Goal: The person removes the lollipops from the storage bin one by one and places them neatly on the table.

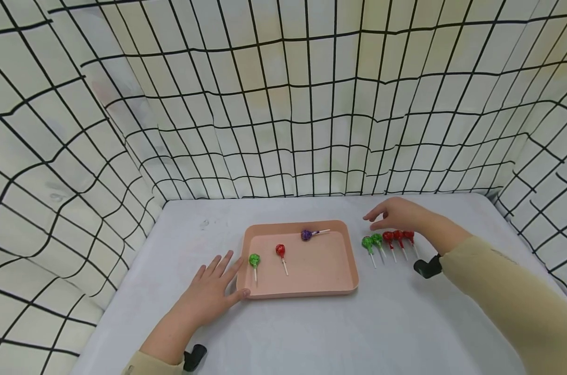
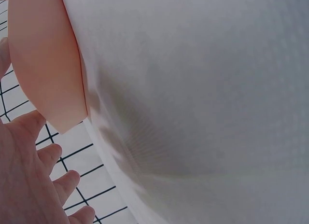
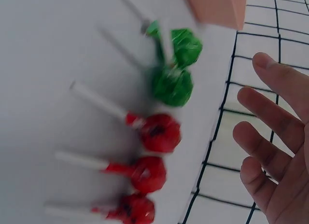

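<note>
Lower left, we see the left hand (image 1: 214, 292), fingers spread, touching a pink rectangular tray (image 1: 322, 266); centre right, the right hand (image 1: 399, 213), fingers parted, hovers by round red and green lollipops (image 1: 388, 237)

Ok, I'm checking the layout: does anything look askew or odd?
The purple lollipop in the tray looks askew: it lies nearly sideways, while the red lollipop and green lollipop there point their sticks toward its near side.

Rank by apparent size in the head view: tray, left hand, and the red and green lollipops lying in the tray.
1. Tray
2. Left hand
3. Red lollipop and green lollipop: too alike to rank.
</note>
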Motion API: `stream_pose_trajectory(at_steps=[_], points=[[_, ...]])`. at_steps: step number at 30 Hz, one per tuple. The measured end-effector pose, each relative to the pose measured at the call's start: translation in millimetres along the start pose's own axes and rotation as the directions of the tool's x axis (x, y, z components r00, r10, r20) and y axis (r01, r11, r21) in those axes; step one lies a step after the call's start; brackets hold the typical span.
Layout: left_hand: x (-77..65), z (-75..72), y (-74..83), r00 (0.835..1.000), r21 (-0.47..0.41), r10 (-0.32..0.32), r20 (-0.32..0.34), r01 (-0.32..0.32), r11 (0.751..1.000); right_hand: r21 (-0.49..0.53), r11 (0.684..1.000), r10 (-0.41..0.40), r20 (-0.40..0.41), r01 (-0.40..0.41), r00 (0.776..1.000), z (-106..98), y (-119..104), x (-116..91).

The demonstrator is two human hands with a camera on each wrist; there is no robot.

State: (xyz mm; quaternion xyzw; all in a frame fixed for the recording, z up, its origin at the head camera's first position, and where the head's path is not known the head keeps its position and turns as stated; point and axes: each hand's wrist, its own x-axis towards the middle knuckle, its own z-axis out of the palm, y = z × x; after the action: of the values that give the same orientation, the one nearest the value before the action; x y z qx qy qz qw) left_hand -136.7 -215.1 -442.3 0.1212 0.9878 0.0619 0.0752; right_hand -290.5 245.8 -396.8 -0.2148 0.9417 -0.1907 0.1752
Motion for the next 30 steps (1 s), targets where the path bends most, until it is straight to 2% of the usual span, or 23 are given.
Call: stream_pose_trajectory(at_steps=[10, 17, 24, 30], points=[[0.1, -1.7, 2.0, 1.0, 0.0, -0.002, 0.005, 0.002, 1.0, -0.023, 0.997, -0.078, -0.004, 0.078, 0.997, 8, -44, 26], [-0.2, -1.2, 1.1, 1.0, 0.004, 0.0, 0.007, 0.0, 1.0, -0.051, 0.994, -0.101, 0.001, 0.101, 0.995, 17, -74, 45], [0.8, 0.4, -0.5, 1.0, 0.006, 0.004, -0.002, -0.004, 1.0, -0.07, 0.989, -0.127, 0.014, 0.128, 0.992, 24, -93, 59], [1.1, -0.9, 0.4, 1.0, 0.0, 0.005, -0.003, -0.005, 1.0, -0.101, 0.988, -0.113, 0.046, 0.117, 0.993, 28, -104, 66]])
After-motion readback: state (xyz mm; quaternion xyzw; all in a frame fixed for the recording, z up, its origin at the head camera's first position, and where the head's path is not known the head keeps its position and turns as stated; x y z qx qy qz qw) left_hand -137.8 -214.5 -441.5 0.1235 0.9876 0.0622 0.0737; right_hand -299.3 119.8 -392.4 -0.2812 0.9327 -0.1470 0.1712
